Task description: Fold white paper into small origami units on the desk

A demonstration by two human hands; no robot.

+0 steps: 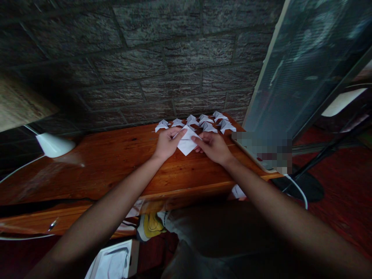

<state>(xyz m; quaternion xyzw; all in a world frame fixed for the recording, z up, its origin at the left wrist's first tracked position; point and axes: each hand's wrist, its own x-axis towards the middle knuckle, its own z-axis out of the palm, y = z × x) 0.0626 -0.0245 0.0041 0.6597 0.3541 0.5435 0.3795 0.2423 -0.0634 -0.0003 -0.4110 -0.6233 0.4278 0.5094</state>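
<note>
A folded white paper square (186, 144), turned to a diamond, is held just above the wooden table. My left hand (167, 142) pinches its left side, thumb on top. On the right side, my right hand (214, 146) grips the same paper between thumb and curled fingers. Right behind the hands stand several folded white paper pieces (207, 126) in rough rows, each with a pointed top. The paper in my hands partly hides some of them.
A white lamp base (55, 145) with a shade stands at the table's left. At the right edge lies a blurred-out device (261, 151) with a white cable (299, 190). A stone-block wall (174, 50) rises behind the wooden table (116, 159). Below is an open white box (116, 259).
</note>
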